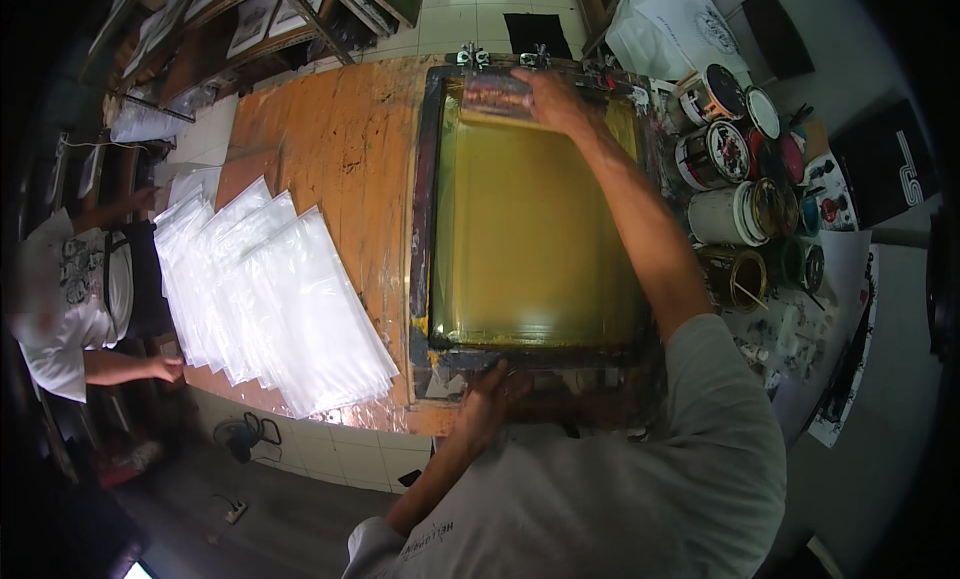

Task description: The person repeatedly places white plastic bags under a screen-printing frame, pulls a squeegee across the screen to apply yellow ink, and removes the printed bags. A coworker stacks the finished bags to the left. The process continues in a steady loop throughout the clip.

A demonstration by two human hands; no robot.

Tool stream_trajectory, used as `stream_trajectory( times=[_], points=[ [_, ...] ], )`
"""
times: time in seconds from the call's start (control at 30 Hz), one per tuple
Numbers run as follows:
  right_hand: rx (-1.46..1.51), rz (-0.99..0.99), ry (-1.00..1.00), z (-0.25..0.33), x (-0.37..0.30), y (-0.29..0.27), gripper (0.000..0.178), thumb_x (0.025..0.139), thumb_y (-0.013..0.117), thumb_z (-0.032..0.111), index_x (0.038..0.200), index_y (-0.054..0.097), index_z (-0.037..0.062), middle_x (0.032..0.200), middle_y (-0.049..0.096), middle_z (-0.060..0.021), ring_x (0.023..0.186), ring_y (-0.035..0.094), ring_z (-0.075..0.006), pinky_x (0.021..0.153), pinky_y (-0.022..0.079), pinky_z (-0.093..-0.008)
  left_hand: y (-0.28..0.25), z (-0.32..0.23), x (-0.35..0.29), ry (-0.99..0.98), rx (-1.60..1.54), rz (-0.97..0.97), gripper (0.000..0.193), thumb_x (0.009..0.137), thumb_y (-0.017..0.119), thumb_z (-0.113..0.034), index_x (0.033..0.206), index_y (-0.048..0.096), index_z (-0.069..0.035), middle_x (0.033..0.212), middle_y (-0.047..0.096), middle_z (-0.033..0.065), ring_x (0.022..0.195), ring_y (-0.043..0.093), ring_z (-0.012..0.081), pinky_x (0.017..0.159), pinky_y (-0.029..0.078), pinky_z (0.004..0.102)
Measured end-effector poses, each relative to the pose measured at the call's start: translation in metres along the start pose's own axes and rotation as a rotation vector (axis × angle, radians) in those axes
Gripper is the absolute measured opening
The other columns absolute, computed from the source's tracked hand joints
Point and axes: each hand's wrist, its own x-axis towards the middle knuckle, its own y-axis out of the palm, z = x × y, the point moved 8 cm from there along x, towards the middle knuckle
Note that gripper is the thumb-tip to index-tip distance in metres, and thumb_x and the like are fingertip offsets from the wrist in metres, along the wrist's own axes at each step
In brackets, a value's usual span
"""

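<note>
Scene: screen-printing worktop (pixel 330 149) seen from above, orange-brown wood, filling the middle of the frame.
Screen frame: dark-edged printing screen (pixel 530 229) with yellow mesh, lying flat at centre, hinged by metal clamps (pixel 505 57) at the upper edge.
Squeegee: wide blade with ink-smeared handle (pixel 495 101), resting on the mesh at the upper end of the screen, upper centre of the frame.
Right hand: right hand (pixel 555 99) reaching up from the lower right, arm stretched across the mesh, fingers wrapped over the right end of the squeegee handle.
Left hand: left hand (pixel 490 399) at lower centre, fingers curled on the near edge of the screen frame, pressing or steadying it; exact grip hard to tell.
Step in hand: by the look of it, start of a print stroke, blade set at the far end of the mesh, frame down.
Next move calls for: probably an even pull of the blade toward the near edge, steady downward pressure, frame kept from shifting.
Plastic bags: fanned stack of clear bags (pixel 270 299) overlapping on the worktop, left of the screen.
Ink cans: cluster of open paint cans (pixel 735 169) with stained rims, right of the screen, upper right of the frame.
Other person: second person in a pale shirt at the far left edge, a hand (pixel 165 367) near the corner of the bag stack.
Floor: tiled, with a small fan (pixel 240 434) and cable at lower left.
</note>
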Motion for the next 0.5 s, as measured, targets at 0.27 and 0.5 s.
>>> stream_trajectory(
  times=[0.27,0.5],
  points=[
    [-0.122,-0.226,-0.113,-0.01,-0.008,-0.03,0.052,0.089,0.07,0.005,0.139,0.062,0.0185,0.132,0.067,-0.0137,0.123,0.061,-0.0333,0.099,0.048,-0.0508,-0.004,0.0,-0.004,0.004,0.009,-0.03,0.049,0.106,0.059,-0.027,0.142,0.042,0.001,0.139,0.053,0.0137,0.129,0.057,0.0309,0.109,0.049,0.0492],
    [-0.236,-0.331,-0.143,0.025,-0.034,0.002,0.058,0.08,0.073,-0.003,0.134,0.064,0.0161,0.127,0.068,-0.0101,0.121,0.058,-0.0352,0.103,0.04,-0.0549,0.0,-0.002,-0.012,-0.033,0.035,0.011,0.056,0.107,0.059,-0.031,0.147,0.035,-0.001,0.143,0.052,0.0163,0.133,0.055,0.0334,0.111,0.046,0.0487]
  ],
)
